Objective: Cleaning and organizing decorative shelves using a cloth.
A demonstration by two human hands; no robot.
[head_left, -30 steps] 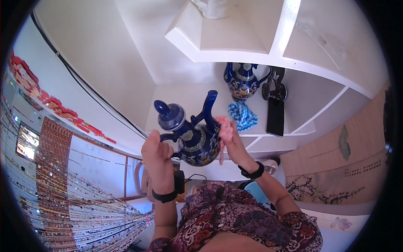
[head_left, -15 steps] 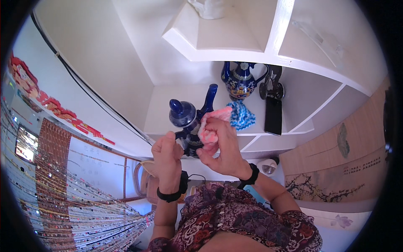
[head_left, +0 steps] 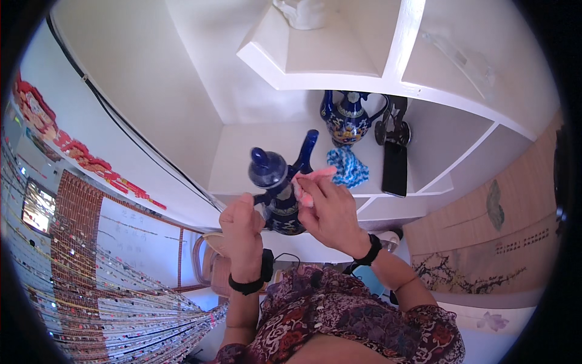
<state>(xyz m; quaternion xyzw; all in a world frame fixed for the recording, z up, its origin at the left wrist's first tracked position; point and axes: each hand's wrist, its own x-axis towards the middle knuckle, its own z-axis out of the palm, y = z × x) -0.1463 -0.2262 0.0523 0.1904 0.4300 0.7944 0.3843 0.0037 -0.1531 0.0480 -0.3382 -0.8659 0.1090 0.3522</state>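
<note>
A dark blue teapot (head_left: 285,209) with a domed lid and a long spout is held up in front of the white shelf. My left hand (head_left: 244,221) is closed around its handle, which the fingers mostly cover. In my right hand (head_left: 333,212) a pink cloth (head_left: 306,187) is pinched and pressed against the pot's right side, just below the spout. A blue-and-white knitted cloth (head_left: 348,167) lies on the shelf beyond the right hand. Behind it stands a second blue pot (head_left: 348,118) with painted flowers.
A black phone (head_left: 394,170) lies on the shelf at the right, next to a dark figure with wheels (head_left: 394,124). The shelf board above (head_left: 339,79) overhangs the back pot. A bead curtain (head_left: 133,315) hangs at the left, and a white ornament (head_left: 302,13) sits higher up.
The teapot has tilted and shifted slightly right and down. My right hand has moved right and down with the pink cloth, uncovering more of the pot's body.
</note>
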